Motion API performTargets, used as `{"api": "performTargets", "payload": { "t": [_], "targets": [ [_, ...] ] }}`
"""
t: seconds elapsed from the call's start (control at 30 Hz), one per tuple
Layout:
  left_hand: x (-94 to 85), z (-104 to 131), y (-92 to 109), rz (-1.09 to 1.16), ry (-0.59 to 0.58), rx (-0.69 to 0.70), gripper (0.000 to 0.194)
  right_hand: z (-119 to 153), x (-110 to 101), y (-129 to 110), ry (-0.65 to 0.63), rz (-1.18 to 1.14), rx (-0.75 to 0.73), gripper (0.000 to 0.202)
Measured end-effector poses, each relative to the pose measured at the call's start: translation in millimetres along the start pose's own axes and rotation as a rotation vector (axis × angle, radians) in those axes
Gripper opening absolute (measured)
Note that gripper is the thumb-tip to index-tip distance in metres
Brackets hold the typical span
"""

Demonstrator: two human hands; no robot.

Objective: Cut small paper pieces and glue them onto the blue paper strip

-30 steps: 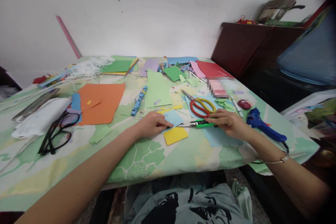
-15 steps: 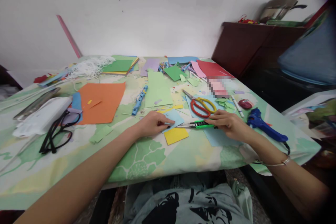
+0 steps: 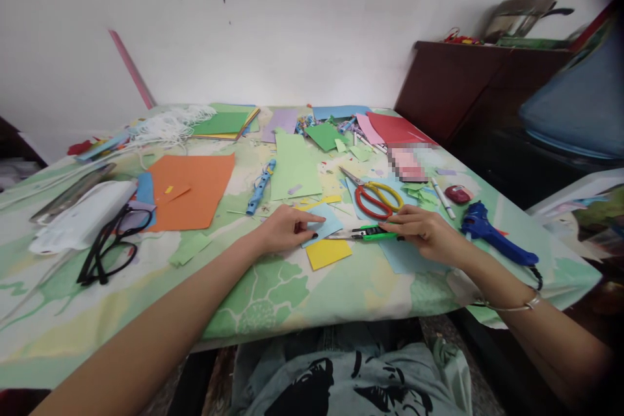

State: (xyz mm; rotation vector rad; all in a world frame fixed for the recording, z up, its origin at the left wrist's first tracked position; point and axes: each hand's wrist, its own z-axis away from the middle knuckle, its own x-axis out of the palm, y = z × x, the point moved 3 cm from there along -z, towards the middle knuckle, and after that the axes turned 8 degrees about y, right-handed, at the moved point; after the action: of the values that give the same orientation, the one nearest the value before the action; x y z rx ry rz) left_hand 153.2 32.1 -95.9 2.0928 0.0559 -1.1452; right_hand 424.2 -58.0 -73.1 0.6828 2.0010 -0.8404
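Note:
My left hand rests at the left edge of a small light blue paper piece. Its index finger is stretched over that paper, with the thumb apart below and a gap between them. A yellow paper piece lies partly under the blue one, towards me. My right hand has its fingers on a green and black utility knife, whose blade points left and reaches the blue paper's edge. Just beyond the knife lie scissors with red and yellow handles, on a larger blue sheet.
A blue glue gun, a white marker and a red round object lie to the right. Black glasses and an orange sheet are left. Further back are a light green sheet and white cord.
My left index finger and thumb have spread apart over the blue paper. The right hand and the knife stay in place. The whole view has shifted slightly.

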Motion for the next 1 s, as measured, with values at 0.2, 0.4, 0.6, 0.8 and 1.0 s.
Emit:
{"api": "performTargets", "payload": {
  "t": [0.2, 0.4, 0.6, 0.8, 1.0],
  "targets": [
    [-0.6, -0.3, 0.7, 0.030, -0.030, -0.014, 0.035, -0.6, -3.5, -1.5, 0.006, -0.002, 0.001, 0.044],
    [-0.5, -0.9, 2.0, 0.032, -0.015, -0.012, 0.035, -0.5, -0.7, 0.1, -0.015, -0.014, 0.005, 0.047],
    [-1.0, -1.7, 2.5, 0.010, -0.014, -0.001, 0.034, -0.1, -1.3, -1.0, -0.005, -0.031, 0.021, 0.046],
    [-0.9, -1.6, 2.0, 0.028, -0.014, -0.002, 0.033, -2.0, -1.6, -3.2, 0.013, -0.029, 0.018, 0.043],
    [-0.8, -1.2, 1.8, 0.018, -0.016, -0.014, 0.033, 1.4, -0.4, -1.3, -0.023, -0.051, 0.017, 0.049]
  ]
}}
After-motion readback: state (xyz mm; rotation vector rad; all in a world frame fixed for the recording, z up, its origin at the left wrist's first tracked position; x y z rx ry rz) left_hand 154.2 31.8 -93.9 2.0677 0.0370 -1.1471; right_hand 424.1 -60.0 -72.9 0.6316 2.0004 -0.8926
